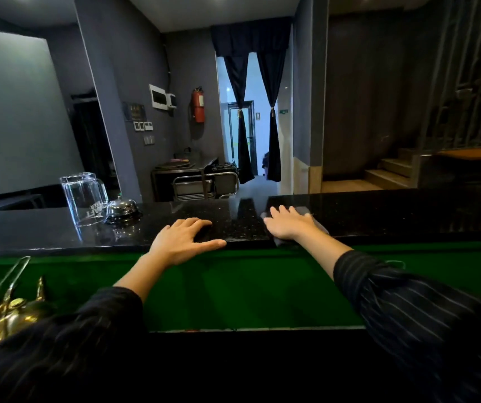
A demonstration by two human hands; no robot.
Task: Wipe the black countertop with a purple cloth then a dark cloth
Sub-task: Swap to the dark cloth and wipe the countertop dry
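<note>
Risk: the upturned glass pitcher [84, 199] and the service bell [121, 210] stand on the black countertop [393, 213] at centre left of the frame. A wide leftward sweep could strike them. The cloth [316, 221] also overhangs the near edge. Reduced palm pressure could let it slide off onto the green surface [233, 286] below.

The right hand [287, 222], right of centre, lies flat on the cloth with fingers extended and slightly spread. It presses down and grips nothing. The cloth reads dark grey; which of the two cloths it is cannot be confirmed.

The left hand [185, 238], at centre, rests open on the near edge of the countertop, fingers on the stone, thumb along the rim. It holds nothing.
</note>
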